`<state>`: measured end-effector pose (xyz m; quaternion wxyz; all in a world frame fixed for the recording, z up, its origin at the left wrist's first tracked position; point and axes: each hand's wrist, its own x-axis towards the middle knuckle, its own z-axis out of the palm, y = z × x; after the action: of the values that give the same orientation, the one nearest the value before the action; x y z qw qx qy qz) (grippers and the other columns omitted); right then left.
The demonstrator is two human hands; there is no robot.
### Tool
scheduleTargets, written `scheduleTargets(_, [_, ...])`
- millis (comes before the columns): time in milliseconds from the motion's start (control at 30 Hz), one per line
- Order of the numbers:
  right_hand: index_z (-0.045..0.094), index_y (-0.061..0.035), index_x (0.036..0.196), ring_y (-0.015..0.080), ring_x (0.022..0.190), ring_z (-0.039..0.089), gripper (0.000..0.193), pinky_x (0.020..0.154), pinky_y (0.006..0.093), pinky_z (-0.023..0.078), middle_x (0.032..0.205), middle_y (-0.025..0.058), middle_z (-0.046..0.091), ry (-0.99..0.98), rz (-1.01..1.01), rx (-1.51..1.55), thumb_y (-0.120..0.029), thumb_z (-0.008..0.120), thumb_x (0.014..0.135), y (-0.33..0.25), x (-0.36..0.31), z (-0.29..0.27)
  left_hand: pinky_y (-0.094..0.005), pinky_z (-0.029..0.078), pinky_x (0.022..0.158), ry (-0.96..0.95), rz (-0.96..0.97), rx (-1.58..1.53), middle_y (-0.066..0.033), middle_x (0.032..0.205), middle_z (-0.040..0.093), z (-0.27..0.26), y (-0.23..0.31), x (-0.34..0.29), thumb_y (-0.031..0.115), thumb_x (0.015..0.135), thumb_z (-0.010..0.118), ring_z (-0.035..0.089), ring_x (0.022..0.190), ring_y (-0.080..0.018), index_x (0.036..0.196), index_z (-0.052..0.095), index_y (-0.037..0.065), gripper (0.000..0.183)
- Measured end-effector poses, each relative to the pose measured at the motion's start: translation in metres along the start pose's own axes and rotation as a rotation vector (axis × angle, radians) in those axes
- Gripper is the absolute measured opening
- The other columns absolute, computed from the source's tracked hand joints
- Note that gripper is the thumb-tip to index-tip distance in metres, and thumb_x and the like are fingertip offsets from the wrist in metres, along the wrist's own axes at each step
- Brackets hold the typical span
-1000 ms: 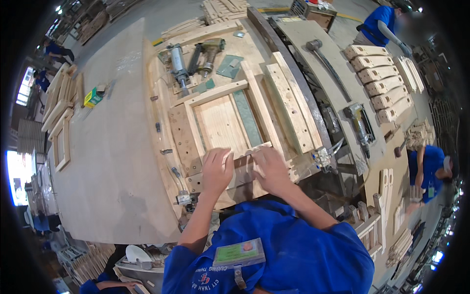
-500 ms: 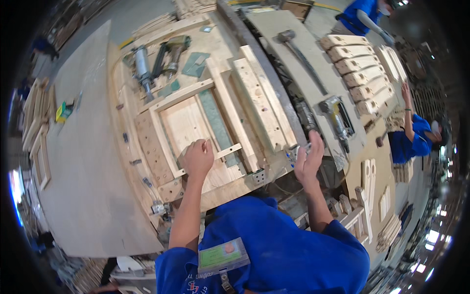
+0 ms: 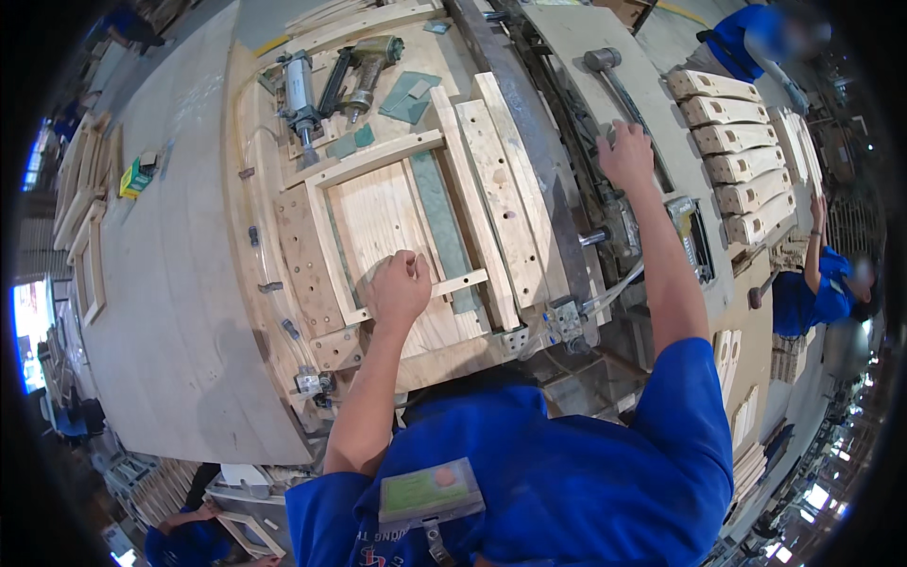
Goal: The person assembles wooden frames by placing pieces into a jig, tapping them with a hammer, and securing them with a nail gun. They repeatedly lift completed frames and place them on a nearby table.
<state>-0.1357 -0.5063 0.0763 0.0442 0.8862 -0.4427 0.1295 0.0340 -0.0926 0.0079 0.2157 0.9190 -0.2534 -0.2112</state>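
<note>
My left hand [image 3: 400, 289] is closed, fingers curled, over the near rail [image 3: 459, 283] of a small wooden frame [image 3: 378, 163]. Whatever its fingers hold, if anything, is hidden. The frame lies in a wooden jig, around a pale board [image 3: 378, 213] and a green strip [image 3: 435, 203]. Off to the right, my right hand [image 3: 625, 159] is open, fingers spread, beside the handle of a mallet [image 3: 602, 60] lying on a side board. A gap shows between its fingertips and the mallet's head.
A nail gun [image 3: 373, 71] and a pneumatic cylinder [image 3: 299, 90] lie beyond the frame. Another power tool [image 3: 690, 236] rests near my right forearm. Shaped wooden pieces [image 3: 742, 165] are lined up at right, with co-workers [image 3: 817, 298] close by. A metal rail [image 3: 529, 123] divides the benches.
My right hand has moved forward from beside the jig's near right corner to the mallet's handle. My left hand stays closed at the frame's near rail. The view has shifted slightly.
</note>
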Motion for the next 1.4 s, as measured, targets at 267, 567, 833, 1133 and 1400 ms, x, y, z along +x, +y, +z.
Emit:
scheduleTargets(267, [0.071, -0.0114, 0.126, 0.0442, 0.116, 0.069, 0.037, 0.098, 0.0572, 0.054, 0.126, 0.0198, 0.069, 0.170, 0.131, -0.094, -0.036, 0.071, 0.098, -0.016, 0.062, 0.020, -0.0491, 0.057, 0.091, -0.003, -0.053, 0.017, -0.0096, 0.101, 0.076, -0.008, 0.000, -0.004, 0.038, 0.101, 0.062, 0.073, 0.102, -0.0322, 0.114, 0.075, 0.013, 0.031])
scheduleTargets(567, [0.069, -0.0045, 0.121, 0.0367, 0.092, 0.072, 0.037, 0.083, 0.0501, 0.056, 0.094, 0.0176, 0.072, -0.078, 0.231, 0.305, -0.036, 0.067, 0.102, 0.023, 0.090, 0.012, -0.0528, 0.056, 0.096, -0.056, -0.023, -0.028, -0.0156, 0.113, 0.076, -0.014, 0.003, -0.004, 0.039, 0.103, 0.058, 0.072, 0.109, -0.0363, 0.119, 0.074, 0.009, 0.038])
scheduleTargets(833, [0.065, -0.0032, 0.115, 0.0035, 0.048, 0.041, 0.040, 0.041, 0.0238, 0.032, 0.075, -0.0029, 0.050, -0.365, 0.380, 1.303, -0.041, 0.053, 0.115, -0.079, -0.043, -0.118, -0.0522, 0.056, 0.097, -0.048, -0.054, 0.012, -0.0186, 0.115, 0.076, -0.017, 0.001, -0.007, 0.038, 0.103, 0.057, 0.073, 0.110, -0.0385, 0.117, 0.075, 0.008, 0.038])
scheduleTargets(1133, [0.051, -0.0048, 0.122, 0.0081, 0.051, 0.042, 0.041, 0.042, 0.0244, 0.036, 0.077, 0.0015, 0.051, 0.317, -0.172, 1.582, -0.046, 0.048, 0.116, -0.139, -0.179, -0.294, -0.0535, 0.057, 0.092, 0.004, 0.103, -0.076, -0.0194, 0.106, 0.077, -0.016, -0.011, -0.011, 0.039, 0.104, 0.057, 0.074, 0.102, -0.0395, 0.110, 0.077, 0.006, 0.039])
scheduleTargets(1400, [0.057, -0.0027, 0.108, 0.0333, 0.076, 0.056, 0.025, 0.071, 0.0441, 0.048, 0.090, 0.0138, 0.061, -0.318, 0.057, 0.567, -0.026, 0.052, 0.113, -0.146, -0.355, -0.088, -0.0539, 0.056, 0.094, -0.074, 0.172, -0.065, -0.0219, 0.107, 0.077, -0.018, -0.011, -0.016, 0.040, 0.106, 0.055, 0.072, 0.107, -0.0409, 0.106, 0.076, 0.004, 0.042])
